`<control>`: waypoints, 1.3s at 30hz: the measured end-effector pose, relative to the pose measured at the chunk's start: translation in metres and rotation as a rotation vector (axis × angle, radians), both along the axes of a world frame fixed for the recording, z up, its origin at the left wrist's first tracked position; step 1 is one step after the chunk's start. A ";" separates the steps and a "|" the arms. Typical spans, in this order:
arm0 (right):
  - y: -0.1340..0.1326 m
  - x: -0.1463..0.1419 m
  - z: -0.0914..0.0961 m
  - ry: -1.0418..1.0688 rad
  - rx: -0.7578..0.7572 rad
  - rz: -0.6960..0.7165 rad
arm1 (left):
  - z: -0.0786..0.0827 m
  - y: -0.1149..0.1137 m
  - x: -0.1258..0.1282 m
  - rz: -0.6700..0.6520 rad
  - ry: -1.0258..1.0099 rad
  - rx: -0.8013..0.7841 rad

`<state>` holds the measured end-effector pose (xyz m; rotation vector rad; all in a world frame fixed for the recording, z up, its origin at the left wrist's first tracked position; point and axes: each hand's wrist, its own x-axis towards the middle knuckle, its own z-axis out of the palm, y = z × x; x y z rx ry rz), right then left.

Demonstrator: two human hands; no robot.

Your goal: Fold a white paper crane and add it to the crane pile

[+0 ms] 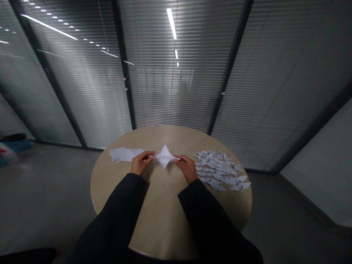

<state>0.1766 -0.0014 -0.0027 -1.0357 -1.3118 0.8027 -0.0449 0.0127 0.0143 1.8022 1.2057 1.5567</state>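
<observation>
Dim office rm w/ glass partitions & closed slatted blinds [176,91] behind, ceiling strip lights reflected in the glass; in front a round table [162,209], pale wood-grain top, matte. At its mid-far part sits a half-folded paper [165,157]: white, crisp, kite/diamond shape w/ a raised centre ridge and sharp creases, long axis running left-right across the view, tips pointing out to each side. It lies directly between the hands. Left hand [139,163] pinches the left tip, thumb & fingers closed narrow on it; right hand [187,168] pinches the right tip the same way, so both grips are tight on the paper's opposite ends and neither hand is nearer than the other. Both arms in black sleeves, matte cloth. Left of the left hand, just beside it: a loose stack of flat white sheets [122,154], slightly fanned. Right of the right hand, near but apart: a spread pile of small folded paper cranes [220,170], white w/ faint bluish shade, wings pointed, overlapping one another
</observation>
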 end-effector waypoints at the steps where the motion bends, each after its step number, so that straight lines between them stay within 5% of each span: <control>1: 0.000 0.001 0.000 -0.012 0.008 -0.007 | 0.000 0.000 0.000 0.004 0.002 0.003; 12: 0.002 0.008 0.000 0.028 -0.009 -0.043 | 0.012 -0.003 0.002 -0.136 -0.298 -0.109; 39: 0.006 0.006 -0.007 0.068 -0.083 0.013 | 0.003 0.005 0.001 -0.054 -0.515 -0.147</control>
